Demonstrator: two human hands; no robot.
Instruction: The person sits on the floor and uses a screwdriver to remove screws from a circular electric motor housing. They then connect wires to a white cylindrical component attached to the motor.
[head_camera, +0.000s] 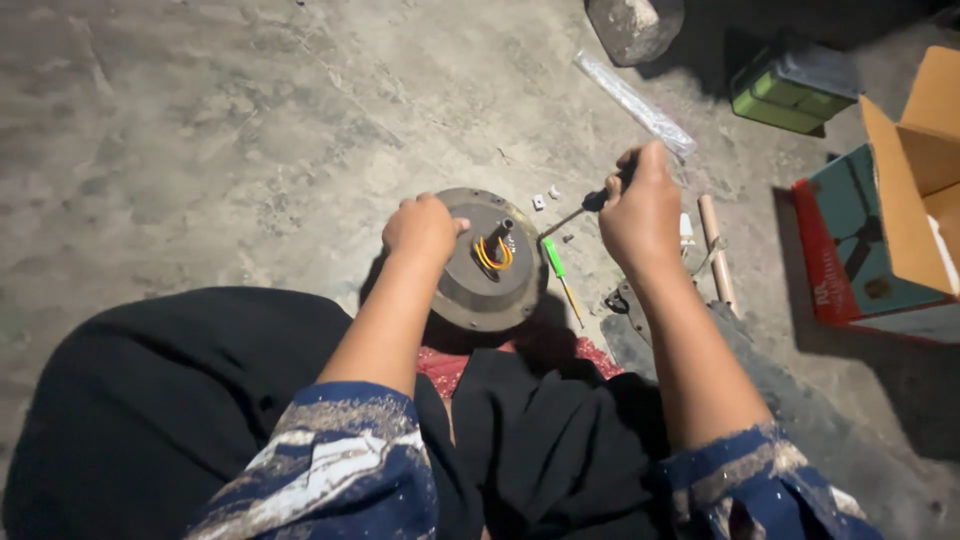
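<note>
While the left hand (423, 226) rests on the rim of the round grey motor housing (490, 262), its fingers curled down over the edge as if to hold the disc steady, the right hand (640, 212) is closed around the dark handle of a screwdriver (583, 207), fingers pressed together in a fist about it. The screwdriver's shaft slants down toward the right edge of the housing, its tip at or just beside the rim; whether it sits in a screw head is too small to tell. The housing lies flat on the concrete floor (200, 150) just ahead of the person's knees, with a short shaft and a loop of orange and yellow wire (493, 254) at its centre. By the look of it, the step in hand is working a fastener at the cover's edge, which calls for a firm brace from the left hand and a square seat for the tip. A green-handled screwdriver (560, 268) lies just beside the housing, small white bits (545, 196) near it, a wooden stick (716, 250) and an open cardboard box (905, 190) farther right.
</note>
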